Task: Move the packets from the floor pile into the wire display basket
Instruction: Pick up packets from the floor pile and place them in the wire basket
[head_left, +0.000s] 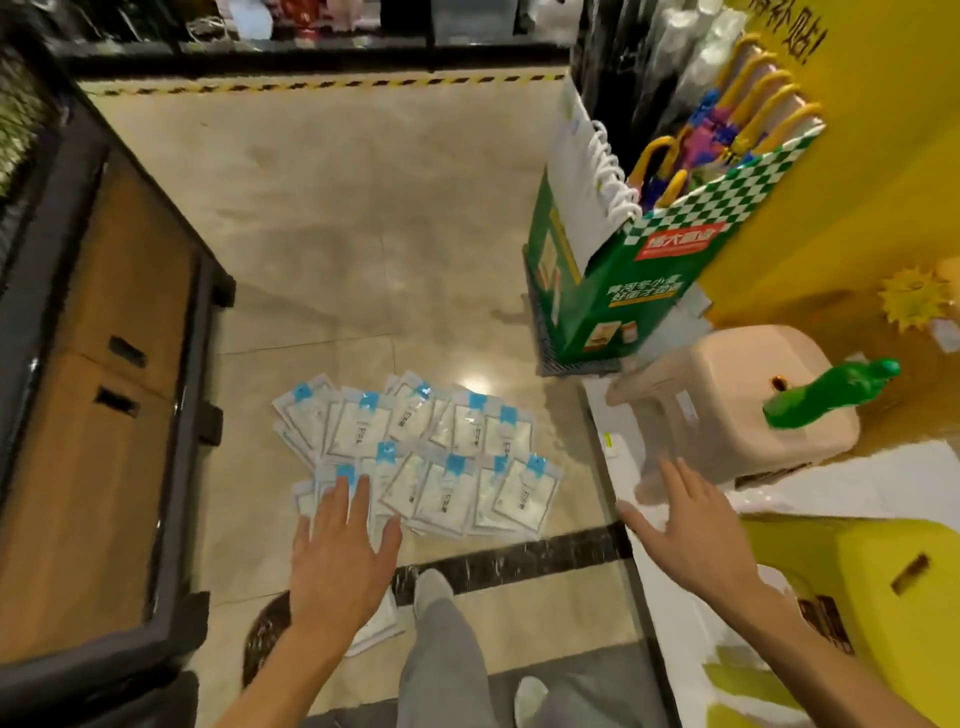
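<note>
you're at the start: the packets (415, 452) lie spread on the floor tiles (363, 234). your left hand (340, 551) hovers over them, fingers straight; your right hand (685, 530) is spread, empty. no wire basket is visible.

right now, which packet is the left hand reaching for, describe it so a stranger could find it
On the tiled floor lies a spread pile of packets. The left hand hovers open over its near-left corner. The packet under the fingertips has a blue tab on top and lies nearest the dark cabinet.
</note>
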